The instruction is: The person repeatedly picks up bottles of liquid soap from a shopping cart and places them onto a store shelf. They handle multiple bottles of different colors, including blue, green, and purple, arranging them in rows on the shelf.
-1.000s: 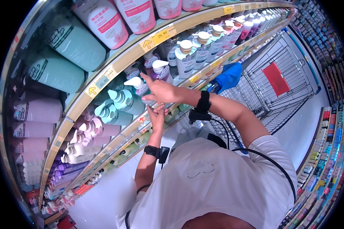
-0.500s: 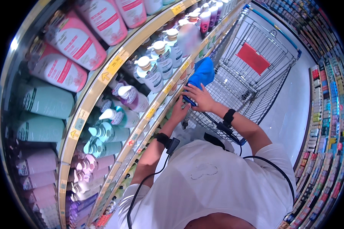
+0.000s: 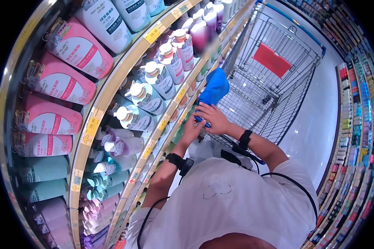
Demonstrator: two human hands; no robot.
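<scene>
My two hands are close together over the near left corner of a metal shopping cart [image 3: 274,103], beside the shelf edge. A bright blue, cloth-like bundle [image 3: 214,86] sticks out ahead of them, narrowing toward my fingers. My right hand [image 3: 214,118] curls over its narrow, darker end from above. My left hand [image 3: 192,129] is closed at the same end from the shelf side, its fingertips partly hidden by the right hand. Whether the dark blue piece under my fingers belongs to the bundle or to the cart handle cannot be told.
On the left, curved shelves hold pink bottles [image 3: 86,48], white pump bottles [image 3: 145,98] and green bottles [image 3: 43,169], with yellow price tags. A red panel [image 3: 272,60] hangs in the cart. More stocked shelves [image 3: 353,153] line the right. Cables run from both wristbands.
The shelf goods have slid downward in view as I move forward along the aisle with the cart. Both hands stay together at the blue bundle, with the right fingers now closer over the left.
</scene>
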